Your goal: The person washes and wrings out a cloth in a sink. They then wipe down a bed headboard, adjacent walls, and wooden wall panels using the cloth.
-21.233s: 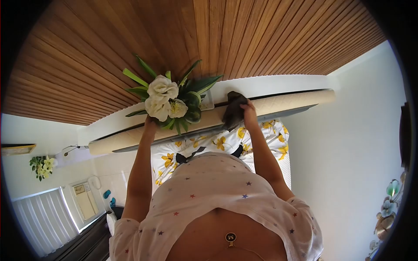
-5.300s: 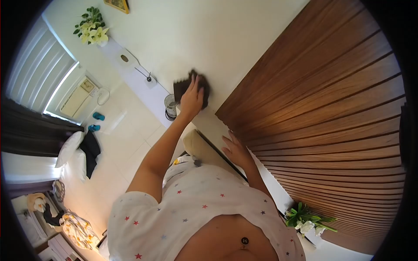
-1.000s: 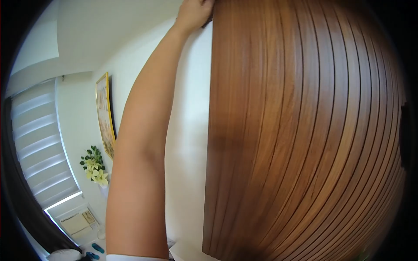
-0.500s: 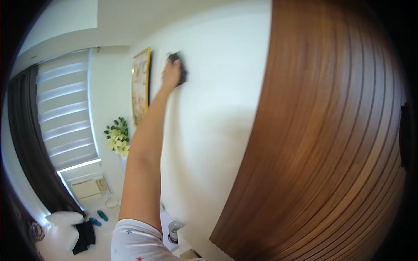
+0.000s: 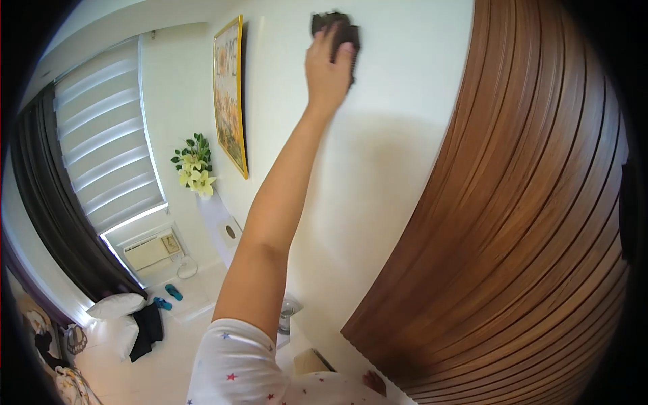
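Note:
My left hand (image 5: 329, 74) is raised at the end of an outstretched arm, pressing a dark brown cloth (image 5: 345, 42) with a ribbed-looking edge against the white wall (image 5: 398, 81). Its fingers and thumb lie over the bunched cloth. Low at the bottom edge, beside the wood panel, a small part of my right hand (image 5: 374, 383) shows in shadow; its fingers cannot be made out.
A gold-framed picture (image 5: 230, 94) hangs left of my arm, above white-yellow flowers (image 5: 196, 172). Slatted brown wood panelling (image 5: 513, 182) covers the right side. A glass jar (image 5: 287, 316) stands below my arm. Pillows (image 5: 116, 306), black cloth (image 5: 146, 331) and blue slippers (image 5: 173, 291) lie on the floor.
My left hand has moved the cloth up and to the right along the wall. The view has shifted, and part of my right hand now shows at the bottom.

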A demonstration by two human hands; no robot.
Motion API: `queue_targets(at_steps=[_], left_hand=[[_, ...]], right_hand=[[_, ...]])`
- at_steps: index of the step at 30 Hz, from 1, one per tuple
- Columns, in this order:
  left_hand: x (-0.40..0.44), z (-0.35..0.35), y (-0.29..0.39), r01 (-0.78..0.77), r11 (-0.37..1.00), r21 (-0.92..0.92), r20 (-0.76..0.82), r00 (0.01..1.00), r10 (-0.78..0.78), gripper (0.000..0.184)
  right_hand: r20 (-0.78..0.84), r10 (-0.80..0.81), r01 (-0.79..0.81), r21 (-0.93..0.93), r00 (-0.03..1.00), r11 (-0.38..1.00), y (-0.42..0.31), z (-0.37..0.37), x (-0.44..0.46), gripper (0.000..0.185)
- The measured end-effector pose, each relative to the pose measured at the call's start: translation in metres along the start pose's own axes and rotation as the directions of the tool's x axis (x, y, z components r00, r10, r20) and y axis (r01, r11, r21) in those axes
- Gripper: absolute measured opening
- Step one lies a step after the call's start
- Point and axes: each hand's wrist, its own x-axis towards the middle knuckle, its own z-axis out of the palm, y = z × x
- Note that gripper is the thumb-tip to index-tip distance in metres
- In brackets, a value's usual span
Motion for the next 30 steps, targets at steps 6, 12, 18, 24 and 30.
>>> queue_targets(at_steps=[6,12,18,24,30], left_hand=[[-0.105,-0.051,-0.064,0.426,0.902,-0.065,0.048,0.904,-0.424,0.058],[-0.260,-0.102,0.007,0.502,0.863,0.060,0.171,0.846,-0.505,0.061],[-0.278,-0.112,0.114,0.343,0.938,0.044,0.464,0.825,-0.323,0.064],[-0.288,-0.124,0.052,0.307,0.923,0.234,0.343,0.862,-0.373,0.061],[-0.411,-0.157,0.032,0.896,0.412,0.165,0.113,0.398,-0.910,0.057]], right_hand=[[0.076,-0.136,0.138,-0.019,0.988,0.990,0.057,0.026,-0.042,0.040],[0.157,-0.105,0.114,-0.047,0.982,0.992,0.057,0.022,-0.040,0.036],[0.152,-0.101,0.105,-0.017,0.983,0.994,0.054,0.020,-0.038,0.034],[0.268,-0.034,0.055,-0.073,0.963,0.996,0.055,0.017,-0.032,0.035],[0.230,-0.050,0.057,-0.027,0.972,0.998,0.047,0.014,-0.032,0.036]])
